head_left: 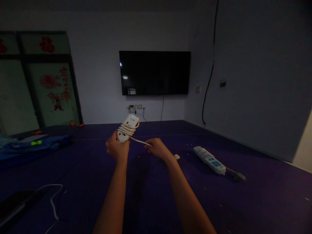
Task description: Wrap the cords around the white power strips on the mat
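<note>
My left hand [118, 147] is closed around the lower end of a white power strip [132, 121], held tilted above the purple table. Several turns of white cord [127, 129] wrap the strip's middle. From the wrap the cord runs right to my right hand [157, 148], whose fingers pinch it. A small white plug [176, 157] shows just beyond my right wrist; whether it belongs to this cord I cannot tell. To the right lies a second power strip [214, 164] with blue socket faces, its own cord coiled round one end and its plug [239, 176] on the table.
The purple table [151, 201] has small white scraps on it. A dark flat device [14, 204] with a white cable [52, 201] lies at the near left. Blue cloth [48, 145] is at the far left. A television [155, 73] hangs on the wall; a black cable [209, 84] dangles at the right.
</note>
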Action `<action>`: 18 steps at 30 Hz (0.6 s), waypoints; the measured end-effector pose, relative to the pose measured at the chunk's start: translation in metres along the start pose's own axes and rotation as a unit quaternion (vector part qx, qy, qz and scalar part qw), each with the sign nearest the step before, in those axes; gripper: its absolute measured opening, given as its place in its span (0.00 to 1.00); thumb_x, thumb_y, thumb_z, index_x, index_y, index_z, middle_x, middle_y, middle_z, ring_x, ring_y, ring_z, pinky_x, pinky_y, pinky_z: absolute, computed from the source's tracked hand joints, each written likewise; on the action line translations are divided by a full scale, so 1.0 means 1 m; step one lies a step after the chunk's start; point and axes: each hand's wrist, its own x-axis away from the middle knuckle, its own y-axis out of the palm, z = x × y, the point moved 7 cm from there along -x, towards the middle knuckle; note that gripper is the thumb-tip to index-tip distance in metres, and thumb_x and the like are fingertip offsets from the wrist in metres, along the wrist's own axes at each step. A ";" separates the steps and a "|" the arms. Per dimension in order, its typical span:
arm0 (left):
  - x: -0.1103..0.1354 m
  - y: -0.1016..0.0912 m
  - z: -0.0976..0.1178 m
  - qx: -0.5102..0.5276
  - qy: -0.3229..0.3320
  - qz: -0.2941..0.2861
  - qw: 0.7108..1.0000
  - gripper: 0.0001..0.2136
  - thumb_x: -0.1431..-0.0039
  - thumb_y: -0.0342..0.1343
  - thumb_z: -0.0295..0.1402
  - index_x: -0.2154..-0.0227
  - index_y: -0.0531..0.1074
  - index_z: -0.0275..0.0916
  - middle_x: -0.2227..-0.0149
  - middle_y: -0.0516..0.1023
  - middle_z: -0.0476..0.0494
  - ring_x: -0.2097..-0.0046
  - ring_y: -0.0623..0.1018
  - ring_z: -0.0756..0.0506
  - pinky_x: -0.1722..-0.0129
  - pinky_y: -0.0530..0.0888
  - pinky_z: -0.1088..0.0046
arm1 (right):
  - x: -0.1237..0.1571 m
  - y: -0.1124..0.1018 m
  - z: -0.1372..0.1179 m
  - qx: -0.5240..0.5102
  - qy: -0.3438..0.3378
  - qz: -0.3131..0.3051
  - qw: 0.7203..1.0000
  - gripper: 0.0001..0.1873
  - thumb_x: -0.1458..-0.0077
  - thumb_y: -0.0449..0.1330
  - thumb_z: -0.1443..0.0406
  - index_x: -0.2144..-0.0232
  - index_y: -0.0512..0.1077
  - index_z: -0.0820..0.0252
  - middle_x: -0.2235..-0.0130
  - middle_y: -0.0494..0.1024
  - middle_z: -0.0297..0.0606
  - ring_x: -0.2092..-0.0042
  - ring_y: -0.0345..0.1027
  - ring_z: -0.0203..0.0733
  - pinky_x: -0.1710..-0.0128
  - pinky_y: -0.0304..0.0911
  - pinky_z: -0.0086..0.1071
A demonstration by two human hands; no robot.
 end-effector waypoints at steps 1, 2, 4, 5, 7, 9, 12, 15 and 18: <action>0.002 -0.004 0.004 -0.030 0.002 0.030 0.999 0.28 0.59 0.60 0.29 0.49 0.66 0.42 0.51 0.72 0.35 0.47 0.67 0.31 0.52 0.63 0.48 | 0.000 0.000 -0.001 0.008 -0.001 -0.002 1.000 0.09 0.49 0.55 0.71 0.75 0.75 0.65 0.79 0.73 0.35 0.74 0.66 0.35 0.73 0.55 0.25; 0.004 -0.008 0.008 -0.058 0.006 0.057 0.997 0.27 0.58 0.59 0.30 0.50 0.68 0.42 0.51 0.73 0.35 0.48 0.67 0.31 0.53 0.64 0.49 | 0.001 -0.001 -0.001 0.015 0.000 -0.005 1.000 0.09 0.49 0.55 0.71 0.75 0.75 0.65 0.79 0.73 0.35 0.74 0.66 0.35 0.73 0.55 0.26; 0.007 -0.011 0.016 -0.102 0.028 0.082 0.991 0.27 0.57 0.58 0.29 0.49 0.67 0.41 0.52 0.73 0.35 0.48 0.67 0.32 0.54 0.64 0.50 | 0.004 -0.005 0.000 0.020 0.015 -0.015 1.000 0.08 0.50 0.56 0.72 0.73 0.76 0.65 0.80 0.74 0.35 0.75 0.66 0.35 0.74 0.55 0.26; 0.008 -0.013 0.018 -0.120 0.039 0.090 0.988 0.27 0.56 0.57 0.29 0.49 0.67 0.40 0.52 0.73 0.34 0.48 0.67 0.32 0.55 0.64 0.50 | 0.006 -0.008 0.002 0.018 0.026 -0.019 0.999 0.08 0.51 0.57 0.71 0.72 0.77 0.65 0.80 0.73 0.35 0.76 0.66 0.35 0.75 0.55 0.26; 0.007 -0.017 0.018 -0.148 0.048 0.107 0.982 0.27 0.56 0.56 0.28 0.48 0.66 0.40 0.52 0.73 0.35 0.49 0.67 0.32 0.55 0.64 0.50 | 0.012 -0.018 0.004 0.014 0.043 -0.020 0.999 0.07 0.51 0.58 0.70 0.73 0.77 0.66 0.81 0.73 0.35 0.77 0.65 0.35 0.76 0.55 0.26; 0.004 -0.021 0.014 -0.164 0.044 0.115 0.979 0.26 0.55 0.55 0.28 0.49 0.66 0.41 0.52 0.73 0.35 0.49 0.67 0.32 0.55 0.64 0.50 | 0.018 -0.032 0.002 0.016 0.040 -0.007 0.999 0.07 0.51 0.59 0.68 0.75 0.77 0.66 0.82 0.73 0.35 0.78 0.65 0.35 0.76 0.54 0.26; -0.001 -0.024 0.005 -0.174 0.023 0.111 0.978 0.27 0.56 0.56 0.29 0.48 0.66 0.41 0.52 0.73 0.36 0.49 0.67 0.32 0.56 0.64 0.51 | 0.027 -0.050 -0.010 0.022 0.004 0.023 0.999 0.09 0.50 0.59 0.66 0.76 0.77 0.65 0.81 0.74 0.35 0.78 0.64 0.33 0.77 0.53 0.26; -0.002 -0.024 0.000 -0.174 0.006 0.103 0.979 0.28 0.57 0.56 0.30 0.48 0.65 0.42 0.51 0.72 0.36 0.48 0.67 0.33 0.56 0.64 0.52 | 0.033 -0.057 -0.026 0.031 -0.027 0.044 0.998 0.08 0.51 0.59 0.67 0.75 0.78 0.63 0.80 0.75 0.35 0.78 0.63 0.33 0.76 0.53 0.27; -0.002 -0.022 0.000 -0.171 0.002 0.097 0.981 0.29 0.57 0.56 0.30 0.47 0.65 0.41 0.50 0.72 0.35 0.48 0.66 0.33 0.56 0.65 0.52 | 0.037 -0.058 -0.037 0.029 -0.041 0.048 0.998 0.08 0.51 0.59 0.67 0.75 0.79 0.62 0.78 0.77 0.35 0.78 0.63 0.33 0.77 0.53 0.27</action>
